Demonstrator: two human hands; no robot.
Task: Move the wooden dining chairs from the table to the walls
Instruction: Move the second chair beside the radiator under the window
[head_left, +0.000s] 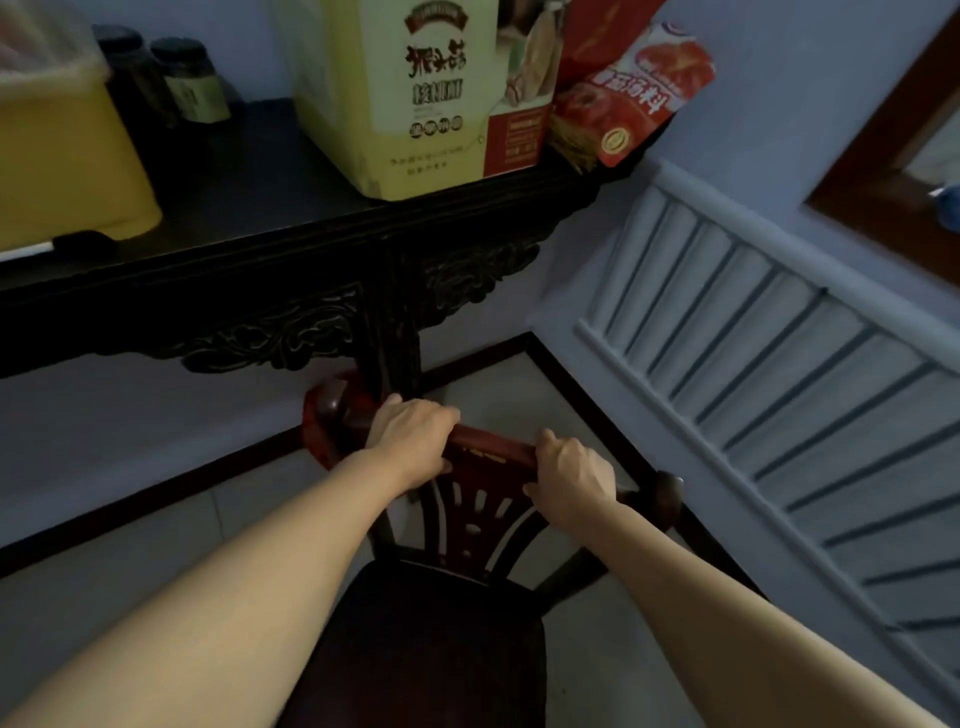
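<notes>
Corner of a blue-walled room beside a dark carved console table (291, 270). Left hand (410, 436) and right hand (571, 480) both grip (fingers curled tight) the wooden dining chair (483, 499) top rail, near the wall.

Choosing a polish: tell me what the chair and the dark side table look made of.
Chair: apparently hardwood, reddish-brown, glossy lacquer; its carved, pierced back catches highlights. Side table: likely dark wood, near-black, satin finish; its apron shows carved scrollwork.
</notes>
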